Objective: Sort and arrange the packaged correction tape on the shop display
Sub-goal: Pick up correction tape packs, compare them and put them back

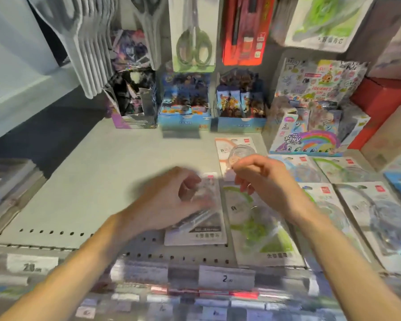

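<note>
Several packaged correction tapes lie flat on the grey shelf (102,181). A grey-and-black pack (202,232) lies at the front centre, and my left hand (169,200) curls over its upper part, thumb and fingers closed on it. To its right lies a green pack (257,225). Behind that is an orange pack (234,149). My right hand (262,177) hovers over the orange pack's lower edge with its fingers curled and thumb and forefinger pinched together. Blur hides whether it grips the pack. More packs, blue (299,167), green (340,170) and grey-blue (380,218), lie in rows to the right.
Open boxes of card packs (185,107) and a My Little Pony box (310,135) stand along the back. Carded scissors (193,33) hang above them. A red box (380,105) sits at the right. Price labels (227,278) run along the front rail.
</note>
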A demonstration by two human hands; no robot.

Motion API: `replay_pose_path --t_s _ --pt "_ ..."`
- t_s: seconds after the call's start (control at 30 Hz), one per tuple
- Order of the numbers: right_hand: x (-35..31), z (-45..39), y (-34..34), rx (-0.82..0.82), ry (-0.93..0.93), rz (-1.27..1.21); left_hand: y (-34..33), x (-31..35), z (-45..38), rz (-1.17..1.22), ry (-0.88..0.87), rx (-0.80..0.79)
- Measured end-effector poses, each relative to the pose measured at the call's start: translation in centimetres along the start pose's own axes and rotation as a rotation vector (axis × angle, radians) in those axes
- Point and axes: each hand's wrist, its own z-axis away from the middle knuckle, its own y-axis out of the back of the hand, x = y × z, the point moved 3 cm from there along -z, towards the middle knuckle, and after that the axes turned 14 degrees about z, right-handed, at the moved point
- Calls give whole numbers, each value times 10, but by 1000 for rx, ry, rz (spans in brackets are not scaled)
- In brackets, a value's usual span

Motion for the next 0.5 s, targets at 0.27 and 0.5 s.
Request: replay_pose_path --t_s 0.27,0.5 --pt "7 2 -11 -66 -61 197 3 -2 0 -219 -80 1" --pt "0 -7 -19 -87 -105 191 19 6 -12 -114 -160 126"
